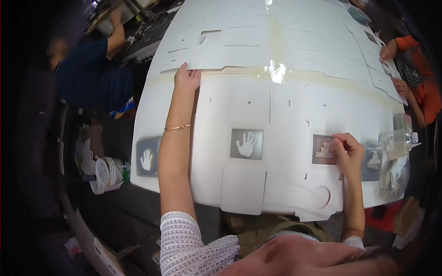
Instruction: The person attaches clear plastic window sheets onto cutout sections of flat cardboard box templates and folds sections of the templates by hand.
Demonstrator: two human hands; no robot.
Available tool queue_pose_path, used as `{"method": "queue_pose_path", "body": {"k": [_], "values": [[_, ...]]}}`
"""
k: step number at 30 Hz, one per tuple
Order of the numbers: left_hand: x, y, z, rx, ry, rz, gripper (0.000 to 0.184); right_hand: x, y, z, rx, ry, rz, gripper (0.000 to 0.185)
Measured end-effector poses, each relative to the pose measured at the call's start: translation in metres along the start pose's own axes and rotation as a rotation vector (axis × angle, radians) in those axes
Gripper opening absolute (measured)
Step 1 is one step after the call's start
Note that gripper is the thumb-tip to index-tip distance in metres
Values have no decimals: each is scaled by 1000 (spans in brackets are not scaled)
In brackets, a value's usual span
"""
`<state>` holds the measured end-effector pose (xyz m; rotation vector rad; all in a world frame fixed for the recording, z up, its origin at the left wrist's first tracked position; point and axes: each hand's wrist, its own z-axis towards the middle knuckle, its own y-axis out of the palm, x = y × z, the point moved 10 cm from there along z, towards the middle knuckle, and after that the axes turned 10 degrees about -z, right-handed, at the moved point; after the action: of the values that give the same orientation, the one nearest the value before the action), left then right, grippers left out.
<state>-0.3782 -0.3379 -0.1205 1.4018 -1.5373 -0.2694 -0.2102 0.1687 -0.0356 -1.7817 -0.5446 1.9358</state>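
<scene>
My left hand point(187, 79) grips the near edge of a white die-cut cardboard sheet point(239, 50) at the middle of the table. In front of me lies another white die-cut sheet point(290, 106). Set in it is a grey rectangle with a white handprint point(247, 144). To its right is a lettered film piece point(323, 149), its writing reversed. The thumb and fingers of my right hand point(351, 149) pinch its right edge.
A handprint film stack point(147, 156) lies by my left forearm and a lettered one point(372, 163) at right. Near it stands a clear plastic bottle point(398, 141). A white bucket point(107, 175) is left of the table. Other people work at left and right.
</scene>
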Motion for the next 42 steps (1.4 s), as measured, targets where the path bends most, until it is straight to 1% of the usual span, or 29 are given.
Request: {"method": "queue_pose_path", "body": {"k": [2, 3, 6, 8, 10, 12, 13, 14, 15, 16, 18, 19, 20, 21, 22, 23, 24, 25, 26, 28, 29, 31, 32, 34, 35, 36, 38, 40, 42], "values": [[-11, 13, -5, 42, -34, -130, 30, 20, 5, 2, -4, 64, 90, 9], [-15, 20, 1, 34, -33, -119, 30, 29, 9, 3, -23, 113, 170, 9], [-20, 41, 9, 7, -47, -137, 23, 28, 10, 3, -28, 73, 200, 10], [-9, 78, -6, -116, -82, -254, 19, 27, 7, 0, -29, 68, 230, 10], [19, 113, -45, -348, -152, -331, 18, 25, 4, -3, -20, 67, 258, 11], [62, 140, -104, -759, -181, -191, 19, 31, 17, -8, -131, 195, 352, 18], [77, 137, -131, -843, -265, -201, 22, 32, 14, -7, -105, 192, 355, 18], [85, 132, -164, -930, -352, -212, 24, 31, 24, -6, -200, 192, 484, 28], [93, 122, -191, -871, -175, -88, 27, 25, 31, -6, -298, 188, 612, 38], [102, 110, -214, -801, 4, 32, 30, 20, 25, -2, -276, 181, 613, 38], [121, 72, -210, -738, 9, 23, 31, 6, 28, 1, -336, 263, 1158, 58], [125, 51, -204, -660, 12, 85, 29, 3, 22, 2, -335, 260, 1156, 58], [127, 36, -198, -656, 12, 83, 29, 7, 12, 2, -258, 319, 1253, 63], [120, 18, -194, -645, -48, 115, 29, 10, 2, -2, -179, 389, 1346, 69], [109, 0, -194, -626, -115, 148, 28, 2, -15, -9, 33, 436, 1366, 75], [108, -20, -189, -560, -86, 186, 27, -8, -19, -7, -304, 138, 1410, 76], [105, -35, -190, -541, -110, 188, 27, -16, -30, -26, -631, -170, 1417, 77], [110, -44, -188, -525, -12, 262, 27, -16, -34, -40, -540, -37, 1356, 78], [112, -52, -187, -516, 84, 335, 27, -12, -36, -55, -393, 125, 1164, 75], [92, -56, -201, -514, 41, 375, 29, -8, -48, -75, -343, 18, 819, 58], [91, -63, -197, -494, 67, 426, 29, -3, -51, -84, -341, 42, 812, 58], [90, -73, -189, -461, 85, 515, 30, 7, -55, -96, -341, 78, 524, 51], [88, -76, -184, -449, 72, 519, 30, 8, -56, -104, -345, 95, 523, 51], [81, -71, -185, -551, 42, 585, 31, 10, -61, -118, -308, 114, 424, 56], [83, -79, -181, -476, 110, 623, 29, 10, -59, -126, -316, 117, 420, 56], [78, -85, -175, -465, 110, 618, 29, 14, -60, -137, -293, 141, 386, 57], [64, -97, -163, -482, 208, 1008, 27, 24, -55, -148, -282, 164, 349, 57], [50, -106, -168, -370, 378, 1270, 25, 50, -42, -156, -262, 258, 360, 57], [43, -110, -170, -321, 402, 1249, 25, 57, -36, -155, -258, 266, 332, 57]]}}
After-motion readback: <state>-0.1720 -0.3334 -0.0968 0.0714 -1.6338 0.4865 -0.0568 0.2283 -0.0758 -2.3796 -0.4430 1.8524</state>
